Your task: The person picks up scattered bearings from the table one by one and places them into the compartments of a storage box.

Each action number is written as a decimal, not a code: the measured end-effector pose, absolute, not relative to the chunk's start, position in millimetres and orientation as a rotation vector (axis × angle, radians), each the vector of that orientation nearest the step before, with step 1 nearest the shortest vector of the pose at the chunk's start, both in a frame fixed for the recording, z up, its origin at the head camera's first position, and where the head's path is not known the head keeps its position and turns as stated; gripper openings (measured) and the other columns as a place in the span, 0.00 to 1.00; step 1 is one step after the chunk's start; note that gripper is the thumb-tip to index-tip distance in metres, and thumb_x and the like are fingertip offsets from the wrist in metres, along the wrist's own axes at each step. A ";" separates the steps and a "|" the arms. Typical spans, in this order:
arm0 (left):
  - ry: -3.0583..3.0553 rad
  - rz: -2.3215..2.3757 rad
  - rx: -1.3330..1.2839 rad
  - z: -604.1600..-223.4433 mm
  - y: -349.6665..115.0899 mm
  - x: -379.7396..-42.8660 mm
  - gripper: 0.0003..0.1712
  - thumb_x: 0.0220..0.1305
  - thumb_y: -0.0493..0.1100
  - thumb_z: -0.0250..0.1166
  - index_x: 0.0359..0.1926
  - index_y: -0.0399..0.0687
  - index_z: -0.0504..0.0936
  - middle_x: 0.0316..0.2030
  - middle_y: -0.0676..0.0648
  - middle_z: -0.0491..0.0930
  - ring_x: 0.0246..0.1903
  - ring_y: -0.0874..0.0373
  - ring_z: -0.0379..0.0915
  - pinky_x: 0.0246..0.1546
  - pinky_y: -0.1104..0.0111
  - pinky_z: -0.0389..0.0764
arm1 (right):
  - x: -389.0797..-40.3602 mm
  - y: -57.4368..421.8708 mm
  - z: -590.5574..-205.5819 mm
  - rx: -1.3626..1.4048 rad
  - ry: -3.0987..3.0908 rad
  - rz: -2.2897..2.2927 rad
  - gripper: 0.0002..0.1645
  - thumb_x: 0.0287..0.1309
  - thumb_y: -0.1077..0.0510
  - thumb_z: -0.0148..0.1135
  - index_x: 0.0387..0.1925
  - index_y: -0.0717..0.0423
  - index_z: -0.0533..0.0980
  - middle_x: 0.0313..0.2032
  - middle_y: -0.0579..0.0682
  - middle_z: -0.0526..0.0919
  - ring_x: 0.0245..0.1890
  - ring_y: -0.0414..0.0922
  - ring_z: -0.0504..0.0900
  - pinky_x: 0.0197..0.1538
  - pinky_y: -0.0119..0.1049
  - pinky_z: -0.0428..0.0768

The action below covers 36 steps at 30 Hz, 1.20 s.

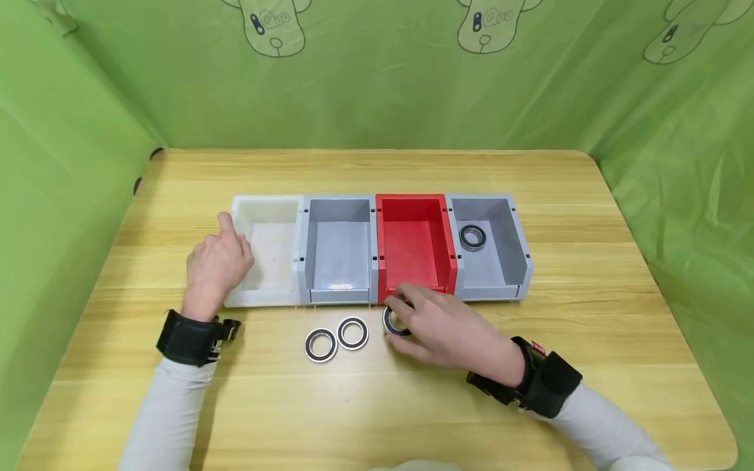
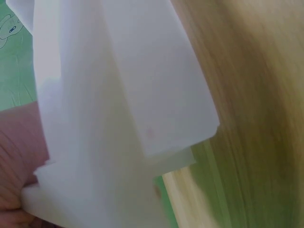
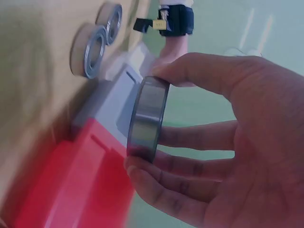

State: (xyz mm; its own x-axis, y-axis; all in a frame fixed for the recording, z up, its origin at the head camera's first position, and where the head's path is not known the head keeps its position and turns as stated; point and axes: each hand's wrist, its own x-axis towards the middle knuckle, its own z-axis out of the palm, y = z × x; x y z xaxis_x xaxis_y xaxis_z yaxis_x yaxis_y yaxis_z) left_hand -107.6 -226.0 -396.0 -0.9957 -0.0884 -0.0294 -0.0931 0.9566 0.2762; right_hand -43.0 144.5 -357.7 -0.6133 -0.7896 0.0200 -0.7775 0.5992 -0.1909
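My right hand pinches a ball bearing by its outer edge, thumb on one side and fingertips on the other. In the head view it is just in front of the red bin. Two more bearings lie to its left on the table, a nearer bearing and a bearing close beside it. My left hand grips the left side wall of the white bin; the left wrist view shows part of the hand at the rim, with some fingers hidden.
Joined in a row with the white and red bins are a grey bin between them and a right-hand grey bin, which has a bearing inside. Green curtains surround the wooden table.
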 end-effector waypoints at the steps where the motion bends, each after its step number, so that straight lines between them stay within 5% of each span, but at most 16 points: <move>1: 3.089 0.439 -0.144 -396.1 -226.1 -107.5 0.20 0.75 0.43 0.42 0.54 0.28 0.59 0.15 0.43 0.66 0.11 0.49 0.63 0.10 0.65 0.60 | -44.5 145.3 -355.6 -1.342 2.752 -0.279 0.29 0.62 0.44 0.70 0.56 0.59 0.79 0.43 0.53 0.79 0.36 0.42 0.78 0.40 0.34 0.85; 14: 3.099 0.434 -0.146 -395.7 -227.1 -107.9 0.20 0.75 0.43 0.43 0.55 0.28 0.60 0.15 0.42 0.66 0.12 0.49 0.64 0.10 0.63 0.61 | -73.8 164.2 -325.2 -1.240 2.932 -0.412 0.29 0.59 0.46 0.73 0.54 0.61 0.80 0.46 0.59 0.81 0.31 0.43 0.80 0.32 0.32 0.84; 36: 3.078 0.427 -0.169 -394.1 -226.7 -107.2 0.22 0.75 0.44 0.41 0.58 0.28 0.59 0.15 0.41 0.68 0.12 0.47 0.65 0.10 0.62 0.63 | -117.0 161.5 -316.5 -1.222 2.878 -0.265 0.28 0.64 0.49 0.66 0.60 0.61 0.78 0.50 0.59 0.78 0.44 0.51 0.77 0.40 0.41 0.84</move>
